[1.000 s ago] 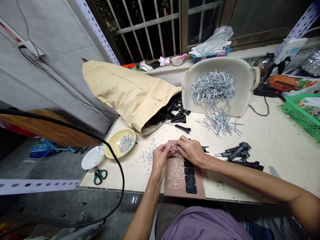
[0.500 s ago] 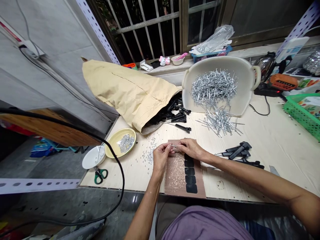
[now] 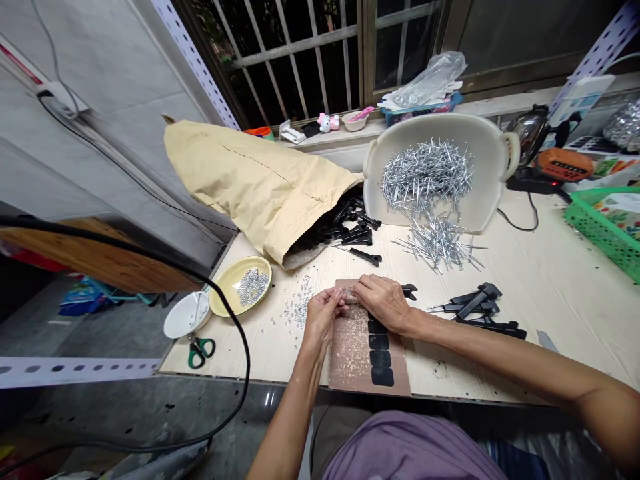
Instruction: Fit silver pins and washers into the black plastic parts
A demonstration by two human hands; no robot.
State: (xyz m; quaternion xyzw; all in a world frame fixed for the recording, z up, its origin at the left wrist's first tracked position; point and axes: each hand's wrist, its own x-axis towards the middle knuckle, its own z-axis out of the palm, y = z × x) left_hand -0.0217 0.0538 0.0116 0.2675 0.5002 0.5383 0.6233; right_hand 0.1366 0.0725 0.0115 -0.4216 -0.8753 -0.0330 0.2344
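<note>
My left hand (image 3: 321, 317) and my right hand (image 3: 383, 301) meet over the far end of a brown board (image 3: 353, 353) with black pads on it. Both are pinched on a thin metal pin (image 3: 349, 293) between them. A black plastic part (image 3: 409, 291) sticks out past my right hand, which seems to grip it. Small silver washers (image 3: 296, 309) lie scattered just left of my left hand. More washers fill a yellow dish (image 3: 240, 285). A heap of metal pins (image 3: 440, 241) spills from a tilted white tub (image 3: 480, 153).
A tan paper sack (image 3: 250, 180) spills black plastic parts (image 3: 350, 230) at the table's back. Assembled black pieces (image 3: 480, 310) lie to the right. Green scissors (image 3: 200, 350) and a white bowl (image 3: 185, 315) sit at the left edge. A green basket (image 3: 605, 230) stands far right.
Both hands stayed together over the board with small shifts. The black part's end has come back into view beyond my right hand after being covered half a second ago.
</note>
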